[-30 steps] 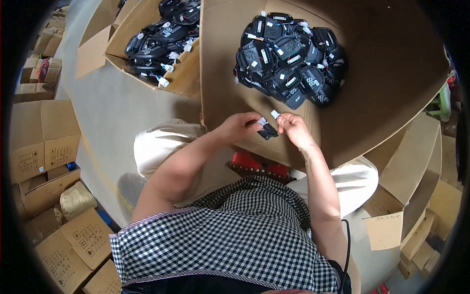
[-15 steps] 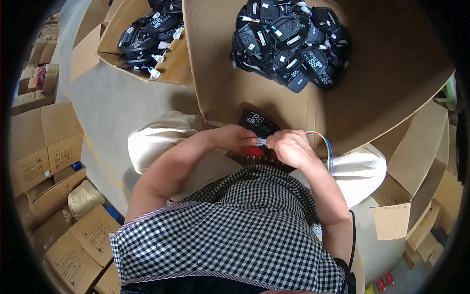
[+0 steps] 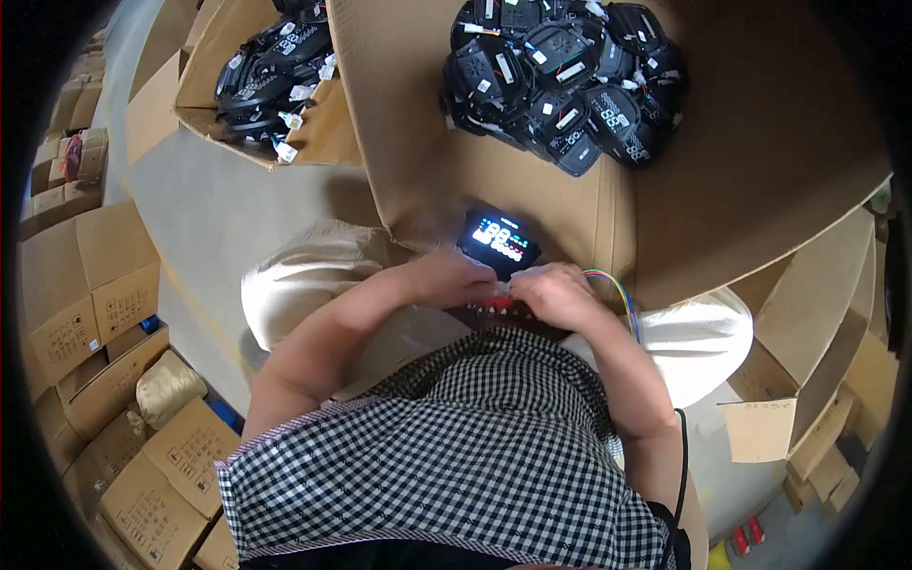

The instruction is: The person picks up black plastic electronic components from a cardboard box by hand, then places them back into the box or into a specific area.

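Pinching a blurry white connector (image 3: 503, 287), left hand (image 3: 458, 278) and right hand (image 3: 558, 294) are pretty much meeting, while the lit-up display (image 3: 500, 239) is glowing just past them by the big carton (image 3: 418, 180).

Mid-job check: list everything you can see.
Lit display unit: one, black, centre
Connector: one, white, centre, mostly hidden
Wires: several, multicoloured, right of centre
Large carton: one, brown, ahead
Piled display units: many, black, inside the large carton
Smaller carton: one, brown, upper left, holding more units
Red object: one, red, below the connector, partly hidden
Other cartons: many, brown, both sides
Bundle: one, gold, left
Apron: one, black-and-white checked, worn
Trousers: one pair, pale, worn
Left grip: one, bare, at the connector
Right grip: one, bare, at the connector
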`<state>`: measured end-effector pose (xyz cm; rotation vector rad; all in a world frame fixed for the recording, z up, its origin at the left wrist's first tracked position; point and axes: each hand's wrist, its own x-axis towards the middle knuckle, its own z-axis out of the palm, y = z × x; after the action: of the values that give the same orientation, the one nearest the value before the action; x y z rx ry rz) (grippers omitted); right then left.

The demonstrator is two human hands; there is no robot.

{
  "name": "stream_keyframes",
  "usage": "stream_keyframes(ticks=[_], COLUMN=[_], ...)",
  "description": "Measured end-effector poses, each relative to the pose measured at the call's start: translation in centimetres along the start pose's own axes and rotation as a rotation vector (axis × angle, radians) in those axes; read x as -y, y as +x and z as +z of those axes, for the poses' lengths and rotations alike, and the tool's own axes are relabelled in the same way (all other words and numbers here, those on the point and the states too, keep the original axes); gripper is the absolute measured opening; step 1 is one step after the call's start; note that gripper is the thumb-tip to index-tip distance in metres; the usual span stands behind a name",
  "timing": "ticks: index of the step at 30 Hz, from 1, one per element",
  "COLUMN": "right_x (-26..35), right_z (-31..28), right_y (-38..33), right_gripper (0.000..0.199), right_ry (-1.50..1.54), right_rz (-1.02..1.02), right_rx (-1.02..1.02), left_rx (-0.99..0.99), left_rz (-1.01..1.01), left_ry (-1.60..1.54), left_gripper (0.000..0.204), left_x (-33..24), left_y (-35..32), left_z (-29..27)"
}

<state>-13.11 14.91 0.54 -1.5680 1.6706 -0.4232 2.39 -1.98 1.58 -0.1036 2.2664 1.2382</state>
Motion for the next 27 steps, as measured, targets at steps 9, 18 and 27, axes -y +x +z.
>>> stream_keyframes(ticks=[9,18,27], right_x=[-9.7,-12.1,-3.8], right_z=[-2.9,-1.1,-5.7], right_y=[11.5,12.4,-0.5], right_gripper=[0.016,0.012,0.013], right_ry=[-0.184,0.188,1.715], right_rz=[0.372,0.499,0.045], right_rx=[-0.514,-0.574,-0.890], left_rx=[-0.451,-0.558,-0.602], left_rz=[-0.194,-0.123,-0.202], left_ry=[-0.033,-0.386,-0.938], left_gripper=[0.026,0.018,0.034], left_x=[-2.5,-2.5,0.0], left_y=[0.5,0.9,3.0], left_z=[-5.4,-5.2,-5.0])
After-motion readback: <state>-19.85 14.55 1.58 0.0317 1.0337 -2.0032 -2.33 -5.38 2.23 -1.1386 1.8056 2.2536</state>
